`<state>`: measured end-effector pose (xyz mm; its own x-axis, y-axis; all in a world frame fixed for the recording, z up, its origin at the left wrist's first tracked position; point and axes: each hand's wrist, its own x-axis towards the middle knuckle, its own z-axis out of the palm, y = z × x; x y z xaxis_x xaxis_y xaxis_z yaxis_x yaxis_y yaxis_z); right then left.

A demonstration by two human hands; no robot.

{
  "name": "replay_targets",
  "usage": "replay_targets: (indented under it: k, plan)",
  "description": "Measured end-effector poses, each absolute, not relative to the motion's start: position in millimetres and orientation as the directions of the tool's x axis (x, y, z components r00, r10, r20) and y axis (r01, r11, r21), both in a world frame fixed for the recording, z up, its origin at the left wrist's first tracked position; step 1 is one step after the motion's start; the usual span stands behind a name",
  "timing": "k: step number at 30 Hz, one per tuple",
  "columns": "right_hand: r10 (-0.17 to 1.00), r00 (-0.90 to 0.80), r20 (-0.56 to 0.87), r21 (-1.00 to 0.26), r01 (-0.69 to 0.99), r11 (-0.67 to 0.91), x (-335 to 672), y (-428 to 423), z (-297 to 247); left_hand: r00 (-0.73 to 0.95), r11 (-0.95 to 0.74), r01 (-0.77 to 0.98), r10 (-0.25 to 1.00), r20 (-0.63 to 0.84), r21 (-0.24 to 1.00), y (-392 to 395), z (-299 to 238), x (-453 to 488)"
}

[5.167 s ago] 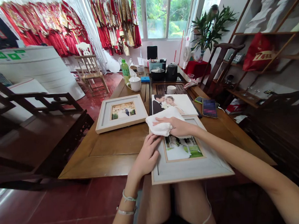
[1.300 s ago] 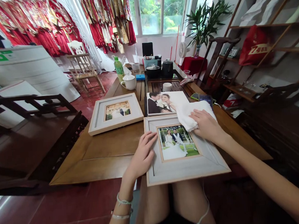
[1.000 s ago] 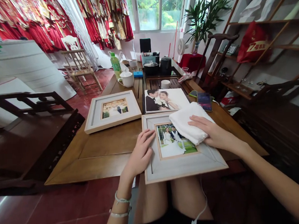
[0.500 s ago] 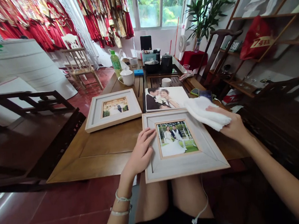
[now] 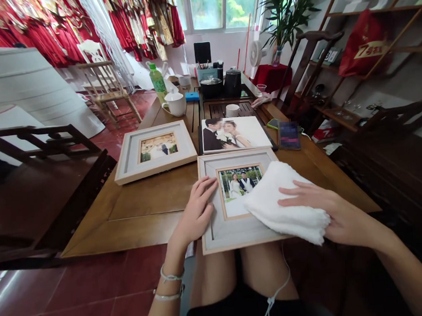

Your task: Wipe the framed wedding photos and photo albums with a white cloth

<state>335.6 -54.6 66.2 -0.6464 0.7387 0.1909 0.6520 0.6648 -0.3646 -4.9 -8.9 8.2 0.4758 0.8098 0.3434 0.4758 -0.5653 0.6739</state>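
Seen from beside the seated person, the left fingers [image 5: 205,186] are spread wide and lie flat on the left border of the near picture frame [image 5: 222,232], pressing on it without curling round its edge. The left hand [image 5: 194,218] has its palm at the frame's outer left edge, and two thin bracelets [image 5: 169,284] circle its wrist.

The right fingers [image 5: 295,201] are stretched out, slightly apart, on top of a folded white cloth [image 5: 276,206]; the thumb is not visible. The right hand [image 5: 337,213] presses the cloth onto the frame's lower right part, where it covers that corner and the right edge of the wedding photo [image 5: 237,185].

The frame lies face up, its far half on the wooden table [image 5: 152,206] and its near edge over the person's knees.

Surroundings:
- A second frame [image 5: 131,159] lies to the left.
- An unframed print [image 5: 252,130] touches the near frame's far edge.
- A phone [image 5: 288,135] lies just right of the print.
- A white mug [image 5: 174,103] and a green bottle [image 5: 157,79] stand at the far end.
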Motion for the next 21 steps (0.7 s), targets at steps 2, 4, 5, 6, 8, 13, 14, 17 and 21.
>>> replay_targets:
  k: [2, 4, 5, 6, 8, 13, 14, 17, 21]
  plan:
    - [0.746, -0.642, 0.175, -0.369, 0.660, 0.655, 333.5, -61.9, 67.5, 0.483, -0.565, 0.477, 0.809, 0.336, 0.673, -9.0, 8.9, -4.8]
    - [0.758, -0.621, 0.202, -0.342, 0.680, 0.648, 330.4, -56.2, 63.2, 0.485, -0.564, 0.479, 0.809, 0.334, 0.673, -9.2, 9.9, -4.8]
    - [0.763, -0.607, 0.222, -0.325, 0.691, 0.645, 328.7, -48.9, 59.7, 0.485, -0.564, 0.479, 0.809, 0.333, 0.672, -9.4, 10.3, -4.8]
    - [0.766, -0.596, 0.243, -0.312, 0.699, 0.643, 327.1, -39.4, 55.8, 0.485, -0.563, 0.480, 0.809, 0.332, 0.672, -9.5, 10.7, -4.9]
    - [0.765, -0.574, 0.292, -0.299, 0.705, 0.644, 324.3, -15.9, 48.3, 0.485, -0.563, 0.479, 0.809, 0.332, 0.673, -9.7, 11.0, -5.1]
    - [0.765, -0.495, 0.413, -0.289, 0.725, 0.625, 319.1, 40.5, 36.8, 0.490, -0.571, 0.469, 0.803, 0.340, 0.673, -9.0, 10.1, -5.7]
    - [0.765, -0.484, 0.424, -0.278, 0.734, 0.619, 318.4, 47.8, 35.5, 0.489, -0.570, 0.470, 0.803, 0.339, 0.674, -8.8, 9.9, -5.8]
    - [0.763, -0.491, 0.420, -0.258, 0.741, 0.619, 317.3, 57.2, 33.3, 0.489, -0.568, 0.473, 0.805, 0.336, 0.674, -8.3, 9.6, -5.7]
    - [0.736, -0.578, 0.352, -0.279, 0.685, 0.672, 318.1, 37.6, 37.5, 0.492, -0.570, 0.478, 0.804, 0.334, 0.669, -8.2, 8.7, -5.3]
